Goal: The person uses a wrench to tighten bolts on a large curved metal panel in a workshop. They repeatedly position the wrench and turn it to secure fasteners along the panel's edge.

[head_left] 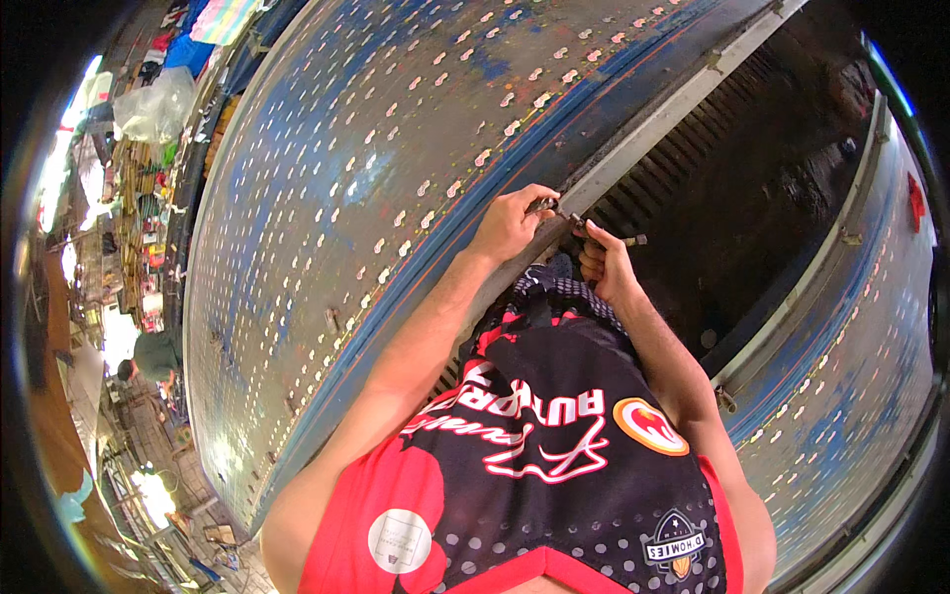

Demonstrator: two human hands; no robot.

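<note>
My left hand point(510, 226) is closed by the rail at the long table's edge. Between its thumb and fingers is a small dark metal piece point(542, 205). Just to the right, my right hand point(607, 264) wraps round a short dark metal rod with a brownish end point(634, 241) sticking out past the thumb. The two held pieces are close together at the pale metal rail point(633, 148); whether they touch I cannot make out. Most of the rod is covered by my fingers, so its exact kind does not show.
A long grey table point(327, 188) stained blue, with rows of small pale printed shapes, spreads to the left. Another such table point(841, 396) runs along the right, a red object point(915, 203) on it. A dark slatted gap point(752, 188) lies between. Far left, a person point(153, 354) bends among clutter.
</note>
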